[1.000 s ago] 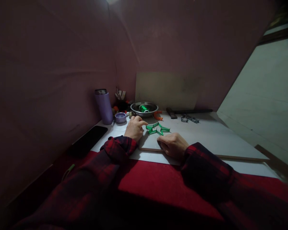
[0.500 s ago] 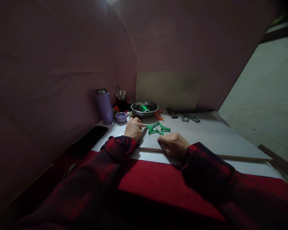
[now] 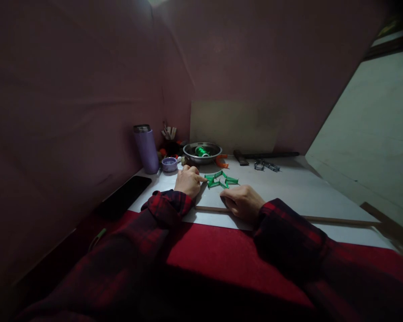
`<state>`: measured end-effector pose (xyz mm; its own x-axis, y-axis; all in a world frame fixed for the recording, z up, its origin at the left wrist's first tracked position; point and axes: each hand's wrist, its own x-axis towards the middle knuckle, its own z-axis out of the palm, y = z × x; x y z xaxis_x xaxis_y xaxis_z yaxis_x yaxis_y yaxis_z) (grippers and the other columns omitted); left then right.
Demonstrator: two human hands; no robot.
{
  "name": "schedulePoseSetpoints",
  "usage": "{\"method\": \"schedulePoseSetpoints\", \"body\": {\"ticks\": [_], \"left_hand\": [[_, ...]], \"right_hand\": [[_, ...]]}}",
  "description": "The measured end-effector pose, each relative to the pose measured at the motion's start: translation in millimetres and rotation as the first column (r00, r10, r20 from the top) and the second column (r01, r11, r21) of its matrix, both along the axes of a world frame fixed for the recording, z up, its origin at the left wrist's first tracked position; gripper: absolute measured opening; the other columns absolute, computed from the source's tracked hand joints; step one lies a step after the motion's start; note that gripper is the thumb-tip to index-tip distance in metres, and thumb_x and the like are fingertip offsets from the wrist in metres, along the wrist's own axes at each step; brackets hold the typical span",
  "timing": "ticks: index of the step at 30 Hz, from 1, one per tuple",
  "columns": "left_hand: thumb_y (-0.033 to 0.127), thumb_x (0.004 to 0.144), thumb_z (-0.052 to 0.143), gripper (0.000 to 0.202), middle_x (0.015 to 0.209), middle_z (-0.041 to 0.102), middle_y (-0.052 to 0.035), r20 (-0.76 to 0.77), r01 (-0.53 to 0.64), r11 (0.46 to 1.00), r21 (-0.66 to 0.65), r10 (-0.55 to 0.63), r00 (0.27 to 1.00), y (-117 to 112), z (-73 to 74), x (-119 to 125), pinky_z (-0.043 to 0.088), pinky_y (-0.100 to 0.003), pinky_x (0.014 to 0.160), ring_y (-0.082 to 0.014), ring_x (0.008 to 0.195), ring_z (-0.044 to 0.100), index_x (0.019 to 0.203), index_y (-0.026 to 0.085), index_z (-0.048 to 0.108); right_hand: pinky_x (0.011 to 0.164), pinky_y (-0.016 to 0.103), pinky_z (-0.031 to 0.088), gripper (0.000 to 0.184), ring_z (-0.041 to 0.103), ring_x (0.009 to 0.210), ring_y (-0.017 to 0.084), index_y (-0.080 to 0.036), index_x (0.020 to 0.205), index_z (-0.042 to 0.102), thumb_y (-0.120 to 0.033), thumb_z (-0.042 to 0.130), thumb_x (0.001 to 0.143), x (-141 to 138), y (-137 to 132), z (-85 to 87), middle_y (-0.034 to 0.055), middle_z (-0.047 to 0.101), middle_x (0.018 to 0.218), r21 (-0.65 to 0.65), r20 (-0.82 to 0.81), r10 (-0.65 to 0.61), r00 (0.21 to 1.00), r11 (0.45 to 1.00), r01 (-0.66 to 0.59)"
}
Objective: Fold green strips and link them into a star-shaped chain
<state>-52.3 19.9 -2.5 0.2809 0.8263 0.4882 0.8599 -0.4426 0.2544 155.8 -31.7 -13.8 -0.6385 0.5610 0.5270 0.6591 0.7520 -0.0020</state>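
Note:
A green star outline (image 3: 221,180), made of thread wound around several upright nails, stands on the white board (image 3: 289,192). My left hand (image 3: 189,180) rests at the star's left side. Its index finger stretches out to the left point, touching or nearly touching the thread; the other fingers curl under. Just in front of the star, my right hand (image 3: 243,202) is closed in a pinch near the board's front edge. Whatever lies between those fingertips is too small or hidden to see.
Behind the star sit a metal bowl (image 3: 202,158) with a green thread spool (image 3: 201,151), an orange curved piece (image 3: 222,161), a hammer (image 3: 241,158) and grey nail-and-thread shapes (image 3: 267,166). Leftward are a purple tumbler (image 3: 147,150), its lid (image 3: 169,164) and a black phone (image 3: 126,195).
My left index fingertip has shifted slightly down and toward me at the star's left point. My right hand has hardly moved.

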Motion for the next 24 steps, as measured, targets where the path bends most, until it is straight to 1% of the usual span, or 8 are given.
{"method": "schedulePoseSetpoints", "body": {"ticks": [2,4,7,11,14,19,22,24], "left_hand": [[0.012,0.076,0.053,0.029,0.089,0.064,-0.0047,0.058,-0.051,0.998,0.03,0.049,0.997,-0.5,1.6,0.2,0.036,-0.044,0.087,-0.0243,0.097,0.047,0.08,0.028,0.076],[0.011,0.075,0.052,0.029,0.088,0.065,-0.0043,0.142,-0.098,0.994,0.047,0.09,0.986,1.6,2.0,0.0,0.037,-0.041,0.085,-0.0231,0.095,0.048,0.081,0.026,0.075],[0.015,0.075,0.055,0.024,0.084,0.066,-0.0037,0.208,-0.09,0.996,0.025,0.082,0.975,7.0,0.8,1.3,0.039,-0.038,0.082,-0.0215,0.09,0.048,0.086,0.023,0.074],[0.024,0.078,0.057,0.016,0.082,0.066,-0.0033,0.174,-0.015,1.0,-0.004,0.015,0.985,12.8,-0.8,7.5,0.038,-0.036,0.08,-0.0206,0.086,0.047,0.084,0.022,0.072],[0.026,0.079,0.057,0.014,0.082,0.065,-0.0035,0.141,0.003,1.0,-0.002,-0.002,0.99,15.6,-1.2,12.6,0.038,-0.036,0.08,-0.0204,0.087,0.047,0.08,0.021,0.07],[0.025,0.08,0.055,0.015,0.081,0.065,-0.005,0.113,-0.013,1.0,-0.009,0.014,0.994,18.6,0.5,16.7,0.039,-0.036,0.082,-0.0205,0.086,0.047,0.076,0.019,0.068],[0.02,0.079,0.054,0.016,0.088,0.065,-0.0046,0.095,0.017,1.0,0.017,-0.019,0.995,18.2,3.3,18.4,0.039,-0.036,0.083,-0.0206,0.09,0.046,0.082,0.02,0.07],[0.016,0.079,0.052,0.021,0.093,0.065,-0.0034,0.076,0.055,0.998,0.029,-0.057,0.995,17.1,4.6,19.8,0.037,-0.037,0.086,-0.0207,0.093,0.046,0.086,0.023,0.071]], "right_hand": [[0.055,0.024,0.029,0.019,0.047,0.051,0.01,-0.015,0.075,0.063,-0.012,0.045,0.08,0.0,-0.3,0.0,0.0024,0.057,0.055,-0.002,-0.002,0.003,1.0,1.0,-0.003],[0.055,0.024,0.03,0.018,0.047,0.051,0.01,-0.015,0.075,0.063,-0.012,0.045,0.079,0.2,-0.5,-0.2,0.0023,0.057,0.055,-0.003,-0.006,0.004,1.0,1.0,-0.004],[0.055,0.024,0.03,0.018,0.047,0.05,0.01,-0.015,0.076,0.063,-0.011,0.046,0.078,0.4,-0.7,-0.3,0.0021,0.057,0.055,-0.005,-0.011,0.004,1.0,1.0,-0.004],[0.054,0.024,0.03,0.017,0.047,0.05,0.01,-0.015,0.075,0.063,-0.011,0.046,0.077,0.0,-0.4,-0.2,0.0023,0.057,0.055,-0.01,0.001,0.0,1.0,1.0,0.0],[0.055,0.024,0.03,0.018,0.048,0.052,0.01,-0.015,0.073,0.062,-0.013,0.045,0.08,-0.5,-0.5,-0.3,0.0028,0.057,0.055,-0.019,-0.007,-0.003,1.0,1.0,0.003],[0.055,0.024,0.031,0.02,0.049,0.052,0.011,-0.015,0.075,0.063,-0.013,0.044,0.081,-0.7,-1.1,0.1,0.003,0.058,0.056,-0.033,-0.026,0.006,1.0,0.999,-0.007],[0.054,0.024,0.03,0.019,0.047,0.051,0.011,-0.015,0.075,0.063,-0.012,0.045,0.079,-0.4,-0.5,0.7,0.0024,0.056,0.055,-0.036,-0.023,0.004,1.0,0.999,-0.005],[0.054,0.024,0.03,0.018,0.046,0.05,0.011,-0.015,0.075,0.063,-0.011,0.046,0.077,-0.4,0.2,1.0,0.0021,0.056,0.054,-0.036,-0.02,-0.004,1.0,0.999,0.003]]}}
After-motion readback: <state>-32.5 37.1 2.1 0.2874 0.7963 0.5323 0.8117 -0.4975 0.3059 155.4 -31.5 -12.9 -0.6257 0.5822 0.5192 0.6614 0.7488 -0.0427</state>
